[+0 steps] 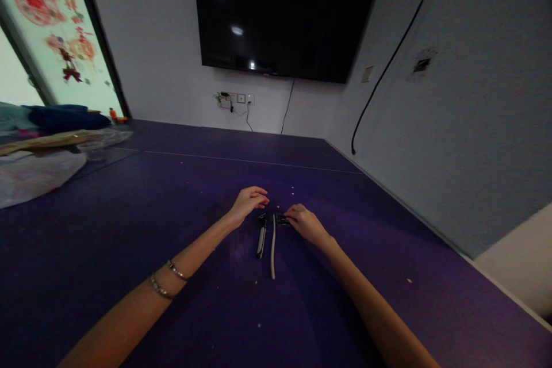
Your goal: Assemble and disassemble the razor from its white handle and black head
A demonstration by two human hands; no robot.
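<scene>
My left hand hovers just above the purple floor, its fingers loosely bent and apart, with nothing visible in them. Below it lies a slim black and light-grey tool with a dark head, which looks like a razor or a peeler. A pale, slightly bent strip or piece of cable lies lengthwise to its right. My right hand pinches at a small dark piece beside the top end of the pale strip. The exact kind of this piece is too small to tell.
Tiny white scraps dot the floor around my hands. A large television hangs on the wall above sockets. A black cable dangles at the right wall. Plastic sheeting and blue cloth lie at left.
</scene>
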